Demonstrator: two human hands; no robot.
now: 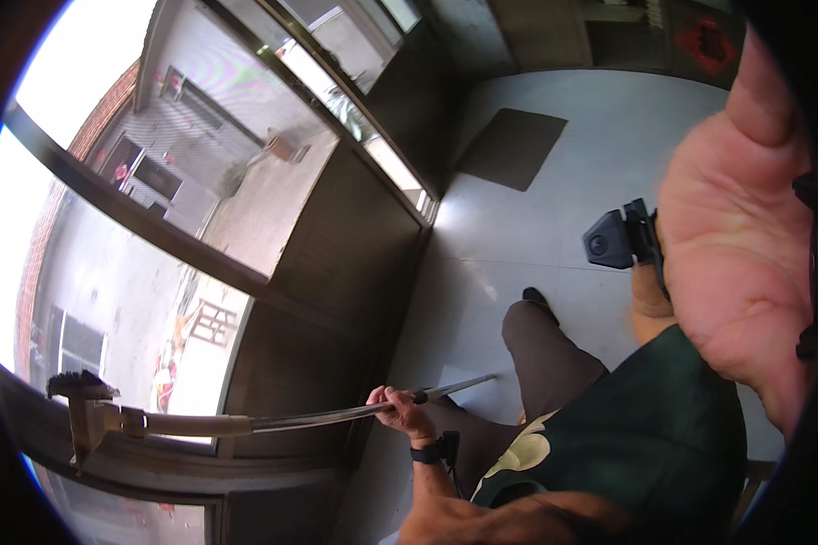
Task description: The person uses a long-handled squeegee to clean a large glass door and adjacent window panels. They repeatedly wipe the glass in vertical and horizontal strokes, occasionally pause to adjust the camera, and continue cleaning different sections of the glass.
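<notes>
My left hand (399,409) grips the metal pole of a long-handled window squeegee (313,419). A black band with a small device circles that wrist. Towards the left lies the squeegee head (92,419), with a dark strip on one side and a pale blade-like edge on the other. It appears in front of the glazed window frame (109,463); whether it touches cannot be seen. My right hand (736,245) is raised close to the lens, palm facing it, with most fingers cut off or hidden. A small black camera (607,238) sits on a bracket beside this hand.
Dark wall panels (320,238) run below large window panes. Beside a narrow door gap (388,160), a dark mat (514,146) lies on the pale floor (586,184). A cabinet (620,44) stands at the back. Outside is a courtyard (273,197) with a pot.
</notes>
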